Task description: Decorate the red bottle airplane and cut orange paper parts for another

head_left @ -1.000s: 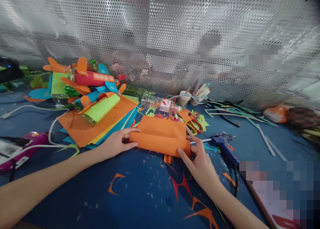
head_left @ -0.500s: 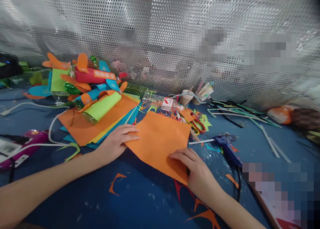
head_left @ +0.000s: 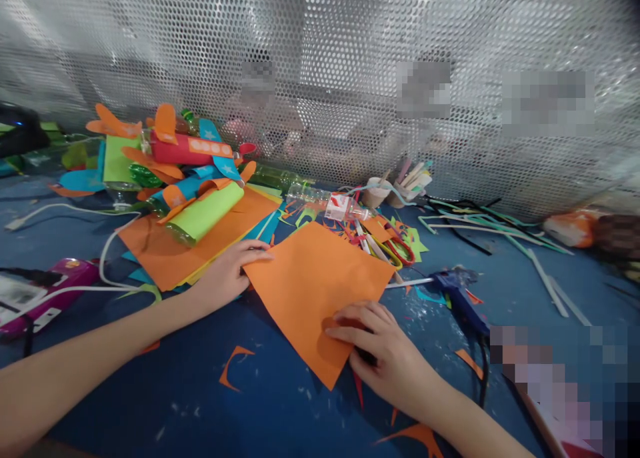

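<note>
Left fingers (head_left: 260, 246) on left corner of orange paper (head_left: 310, 271); right fingers (head_left: 353, 337) half-curled, tips on top near its near-right edge. Can't tell if either grips. Paper's over counter (head_left: 195, 411).

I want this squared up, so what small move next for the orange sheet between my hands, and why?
Perhaps turn the orange sheet until an edge faces you: one corner points your way, with your left hand at its left corner and your right hand over its near right side, so both could guide it.
</note>
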Demonstrator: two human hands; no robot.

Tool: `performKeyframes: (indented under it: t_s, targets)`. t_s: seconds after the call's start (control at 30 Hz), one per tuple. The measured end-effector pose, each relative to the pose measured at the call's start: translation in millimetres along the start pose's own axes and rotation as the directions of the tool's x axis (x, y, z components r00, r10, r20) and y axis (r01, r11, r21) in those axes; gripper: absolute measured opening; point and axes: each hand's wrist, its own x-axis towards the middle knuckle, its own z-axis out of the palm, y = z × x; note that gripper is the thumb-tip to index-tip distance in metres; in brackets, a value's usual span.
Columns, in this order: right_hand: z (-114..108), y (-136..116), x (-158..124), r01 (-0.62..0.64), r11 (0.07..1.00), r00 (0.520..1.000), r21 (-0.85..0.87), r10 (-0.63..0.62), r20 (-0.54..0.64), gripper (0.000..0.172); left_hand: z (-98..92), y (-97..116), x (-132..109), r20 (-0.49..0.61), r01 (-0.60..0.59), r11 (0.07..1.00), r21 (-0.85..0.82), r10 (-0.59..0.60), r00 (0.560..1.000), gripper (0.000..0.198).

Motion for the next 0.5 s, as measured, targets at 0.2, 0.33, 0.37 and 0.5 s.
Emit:
performKeyframes:
  t_s: [0.2,0.33,0.37,0.5]
  targets:
    - [1.6,6.2,-1.7,-0.079,0.997,0.991,-0.023,0.076,-0.115,0.031,-3.3,4.8,0.4,-0.004,-0.103,0.995,-0.006,0.103,0.995,0.035]
    - [-0.5,13.6,-2.0,-0.171,0.982,0.978,-0.077,0.159,-0.137,0.019,-5.3,15.6,1.9,0.009,-0.195,0.979,-0.060,0.196,0.981,0.026]
    - [-1.0,14.7,-1.8,-0.184,0.979,0.976,-0.087,0.171,-0.138,0.015,-5.7,18.7,2.1,0.016,-0.206,0.976,-0.072,0.208,0.978,0.024]
    - [-2.7,14.9,-1.4,-0.223,0.971,0.965,-0.089,0.207,-0.164,0.014,-6.3,28.0,1.2,0.066,-0.184,0.975,-0.125,0.193,0.979,0.017]
